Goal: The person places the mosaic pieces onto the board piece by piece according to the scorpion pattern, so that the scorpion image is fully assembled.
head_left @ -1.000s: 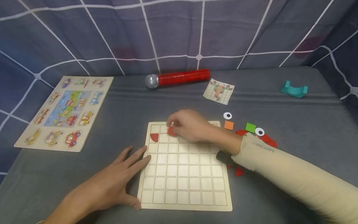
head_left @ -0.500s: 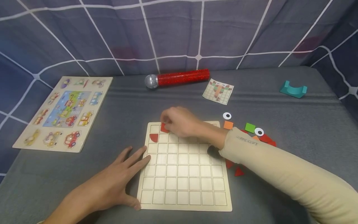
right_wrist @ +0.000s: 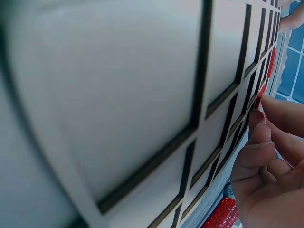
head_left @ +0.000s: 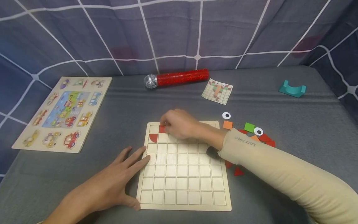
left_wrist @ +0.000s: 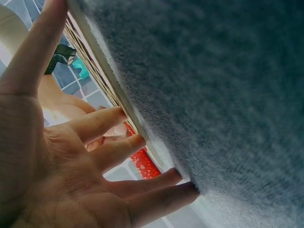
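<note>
A pale wooden board [head_left: 182, 184] marked with a square grid lies flat in front of me. My left hand [head_left: 112, 179] is spread along its left edge, fingertips and thumb touching the side; the left wrist view shows those fingers [left_wrist: 111, 154] straight against the rim. Over the top row, my right hand [head_left: 180, 124] pinches a red tile [head_left: 162, 129] at the second square from the left. Thumb and fingertips hide part of this tile, which the right wrist view shows right at the grid [right_wrist: 260, 97]. A red quarter-circle tile [head_left: 153, 138] lies in the first square of the second row.
Loose tiles lie right of the board: an orange square [head_left: 227, 125], a green square [head_left: 249, 127], eye discs [head_left: 226, 115] and red pieces [head_left: 238, 171]. Behind are a patterned card [head_left: 217, 91], a red microphone [head_left: 177, 78] and a teal stand [head_left: 292, 89]. A vehicle puzzle [head_left: 62, 115] sits left.
My right hand has carried the red tile leftward and up from the second row's third square to the top row's second square. The left hand stays at the board's edge.
</note>
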The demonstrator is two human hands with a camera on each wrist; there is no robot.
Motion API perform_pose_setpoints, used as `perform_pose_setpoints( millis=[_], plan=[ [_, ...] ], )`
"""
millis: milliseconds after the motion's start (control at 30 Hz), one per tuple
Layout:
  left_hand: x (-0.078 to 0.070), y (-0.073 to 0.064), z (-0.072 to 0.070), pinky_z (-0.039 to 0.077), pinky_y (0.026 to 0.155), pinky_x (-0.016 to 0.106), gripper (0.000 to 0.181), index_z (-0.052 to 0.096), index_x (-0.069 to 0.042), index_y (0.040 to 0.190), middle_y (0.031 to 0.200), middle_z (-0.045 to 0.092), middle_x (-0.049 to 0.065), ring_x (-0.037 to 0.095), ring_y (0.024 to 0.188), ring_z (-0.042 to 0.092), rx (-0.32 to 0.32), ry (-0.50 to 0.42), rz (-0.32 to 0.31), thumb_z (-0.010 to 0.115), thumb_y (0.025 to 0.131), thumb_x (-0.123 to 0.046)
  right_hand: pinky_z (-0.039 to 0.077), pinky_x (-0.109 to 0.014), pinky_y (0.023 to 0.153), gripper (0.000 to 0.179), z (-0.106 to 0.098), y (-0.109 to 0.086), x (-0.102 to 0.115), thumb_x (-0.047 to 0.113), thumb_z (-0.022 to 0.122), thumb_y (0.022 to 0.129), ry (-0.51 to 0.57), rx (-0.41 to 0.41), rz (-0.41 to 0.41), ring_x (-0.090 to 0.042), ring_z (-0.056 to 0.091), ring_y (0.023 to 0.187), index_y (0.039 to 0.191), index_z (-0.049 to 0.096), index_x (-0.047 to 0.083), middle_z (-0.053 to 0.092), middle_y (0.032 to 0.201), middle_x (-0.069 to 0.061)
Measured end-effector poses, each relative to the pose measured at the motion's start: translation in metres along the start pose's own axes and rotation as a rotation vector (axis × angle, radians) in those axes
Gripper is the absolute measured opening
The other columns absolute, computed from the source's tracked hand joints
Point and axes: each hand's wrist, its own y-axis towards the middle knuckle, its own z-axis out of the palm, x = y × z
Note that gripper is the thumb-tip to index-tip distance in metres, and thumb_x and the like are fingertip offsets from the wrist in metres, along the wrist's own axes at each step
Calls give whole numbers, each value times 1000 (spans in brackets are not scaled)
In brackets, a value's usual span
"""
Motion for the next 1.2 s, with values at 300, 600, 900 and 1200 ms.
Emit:
perform_pose_setpoints(
  millis=[300, 600, 900, 1200],
  plan=[
    [1, 0, 0, 38, 96, 69, 123, 36, -22, 154, 164, 17, 4, 52, 142, 14, 7, -7, -7, 75, 51, -77, 49, -29, 84, 28, 1, 0, -1, 1, 64, 89, 6, 11, 0, -17, 58, 80, 116, 73, 6, 67, 86, 0],
    [2, -1, 0, 36, 97, 69, 122, 37, -22, 154, 164, 17, 4, 52, 142, 14, 3, -10, -2, 76, 52, -76, 49, -30, 82, 27, -3, -4, -4, 5, 65, 89, 24, 54, -15, -17, 59, 86, 115, 73, 5, 71, 99, -1],
    [1, 0, -1, 37, 97, 69, 123, 37, -23, 154, 163, 18, 3, 52, 142, 14, 0, -8, -13, 76, 50, -76, 50, -37, 91, 28, -35, -18, -28, 10, 66, 88, 108, 39, -36, -20, 62, 99, 114, 73, 3, 71, 106, -3],
    [0, 0, 0, 39, 95, 68, 123, 37, -22, 154, 163, 19, 3, 51, 142, 15, -4, 4, -10, 74, 50, -78, 50, -38, 79, 25, -56, -70, -62, 8, 70, 86, 149, -58, -34, -19, 60, 84, 110, 73, 4, 70, 95, -2]
  ],
)
